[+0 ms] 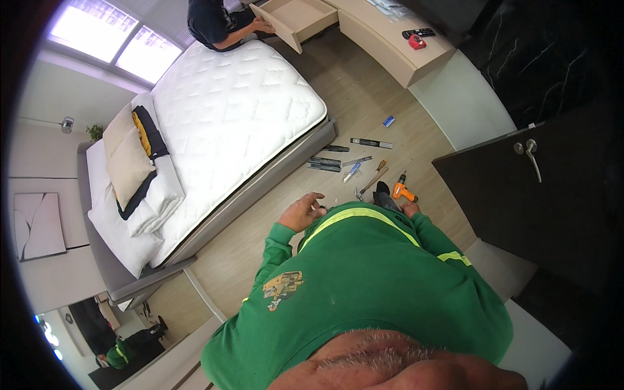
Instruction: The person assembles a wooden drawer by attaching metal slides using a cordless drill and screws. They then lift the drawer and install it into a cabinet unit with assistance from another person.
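My left hand is held in front of my green sweatshirt, its fingers curved and apart; I make out nothing held in it, though a small dark patch shows by the fingertips. My right hand hangs low at my other side, mostly hidden by the sleeve, its fingers unclear. Nearest to it on the floor lies an orange cordless drill. Between my hands and beyond them is a hammer with a wooden handle, beside a blue-and-white item. Dark metal drawer slides lie near the bed, another slide farther off.
A bed with a white mattress fills the left. Beyond it a person holds a pulled-out drawer. A desk carries a remote and a red tape measure. A dark door stands ajar at right.
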